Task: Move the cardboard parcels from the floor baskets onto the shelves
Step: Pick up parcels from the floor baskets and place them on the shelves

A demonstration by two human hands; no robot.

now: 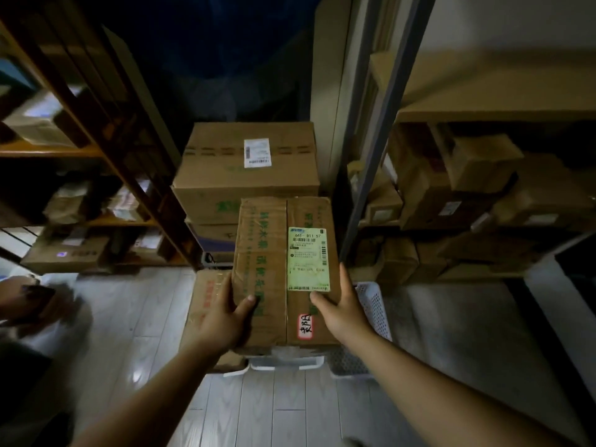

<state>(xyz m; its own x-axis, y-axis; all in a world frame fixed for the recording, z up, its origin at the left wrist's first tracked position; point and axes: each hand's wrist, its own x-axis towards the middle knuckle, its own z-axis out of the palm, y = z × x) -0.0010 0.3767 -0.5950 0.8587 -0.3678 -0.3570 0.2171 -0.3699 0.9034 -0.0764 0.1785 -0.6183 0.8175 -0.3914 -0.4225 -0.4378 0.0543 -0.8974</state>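
Two hands (225, 319) (346, 312), one held parcel (263, 253)

A brown parcel (263, 269), taped down its middle, with green print, a pale green label (308, 258) and a red-edged handwritten sticker (305, 327), is held flat above the white perforated baskets (374, 306) on the floor. A second parcel (206, 304) with red print lies lower, at its left. Shelves (48, 152) on both sides hold more boxes, mostly blurred.

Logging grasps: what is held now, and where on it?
The cardboard parcel: left hand on its left side, right hand on its right side, thumbs on top, near its closer end.
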